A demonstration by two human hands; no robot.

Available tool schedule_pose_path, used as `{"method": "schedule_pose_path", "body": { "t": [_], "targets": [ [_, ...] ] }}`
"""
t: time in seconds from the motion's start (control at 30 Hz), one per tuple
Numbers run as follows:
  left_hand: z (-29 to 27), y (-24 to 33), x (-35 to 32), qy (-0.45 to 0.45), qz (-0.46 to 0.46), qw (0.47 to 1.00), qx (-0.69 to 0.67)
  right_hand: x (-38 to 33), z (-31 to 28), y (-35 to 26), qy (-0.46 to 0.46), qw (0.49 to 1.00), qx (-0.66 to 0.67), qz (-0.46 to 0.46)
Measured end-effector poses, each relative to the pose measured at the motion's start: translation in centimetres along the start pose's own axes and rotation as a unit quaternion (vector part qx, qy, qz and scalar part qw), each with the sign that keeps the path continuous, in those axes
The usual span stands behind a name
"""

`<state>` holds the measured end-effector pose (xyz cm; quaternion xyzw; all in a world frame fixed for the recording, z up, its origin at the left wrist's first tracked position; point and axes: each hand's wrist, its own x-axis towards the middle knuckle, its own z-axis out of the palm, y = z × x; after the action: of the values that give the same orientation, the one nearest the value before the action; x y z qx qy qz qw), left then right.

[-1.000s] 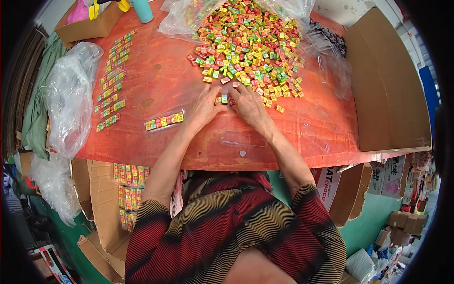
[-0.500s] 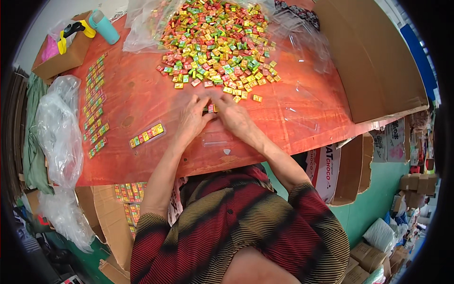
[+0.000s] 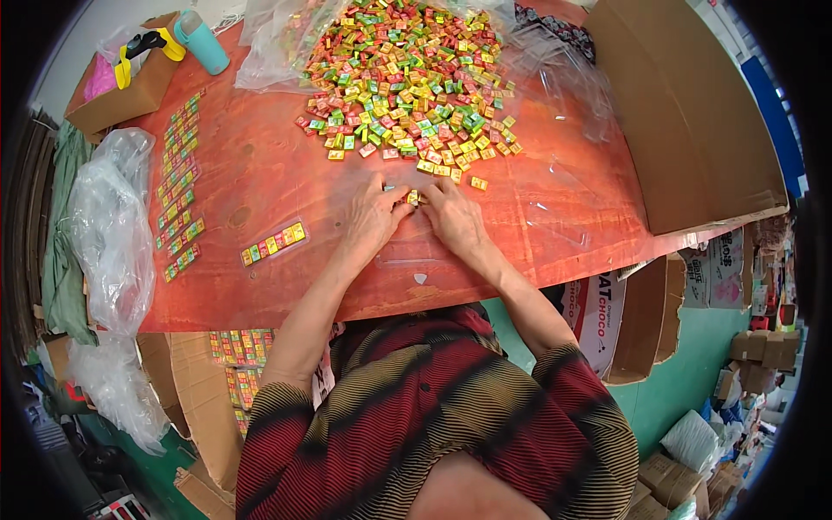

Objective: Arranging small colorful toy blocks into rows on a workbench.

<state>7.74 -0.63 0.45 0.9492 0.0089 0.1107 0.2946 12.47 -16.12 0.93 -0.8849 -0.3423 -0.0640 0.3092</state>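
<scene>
My left hand [image 3: 373,215] and my right hand [image 3: 456,217] meet just in front of a big heap of small red, yellow and green boxes [image 3: 407,95]. Between their fingertips is a short row of the small boxes [image 3: 412,198], mostly covered by my fingers. Both hands are closed on it from either side, low over the red table [image 3: 303,173]. To the left of my left hand lies a clear plastic tray [image 3: 274,243] filled with one row of the boxes.
Several packed rows [image 3: 180,186] line the table's left side, beside crumpled clear plastic [image 3: 108,234]. A carton [image 3: 121,108] and a turquoise bottle [image 3: 202,43] stand far left. A tall cardboard box [image 3: 693,113] borders the right. Below the table edge, an open carton [image 3: 204,390] holds packed rows.
The whole view has shifted slightly. My hands stay together at the same spot before the heap, my fingers shifting around the boxes, with the right hand turned a little more upright.
</scene>
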Motion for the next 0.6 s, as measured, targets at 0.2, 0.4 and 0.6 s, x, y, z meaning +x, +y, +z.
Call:
{"method": "schedule_pose_path", "body": {
  "t": [0.2,0.4,0.6],
  "targets": [
    [-0.4,0.5,0.2,-0.006,-0.008,1.000,-0.001,3.7,-0.9,1.1,0.020,0.995,-0.033,0.087],
    [-0.2,0.6,0.2,0.024,-0.011,1.000,0.007,5.4,1.5,2.7,0.044,0.990,-0.124,0.055],
    [-0.2,0.5,0.1,0.018,-0.024,1.000,0.002,4.6,-0.7,5.3,0.059,0.990,-0.111,0.062]
  ]
}}
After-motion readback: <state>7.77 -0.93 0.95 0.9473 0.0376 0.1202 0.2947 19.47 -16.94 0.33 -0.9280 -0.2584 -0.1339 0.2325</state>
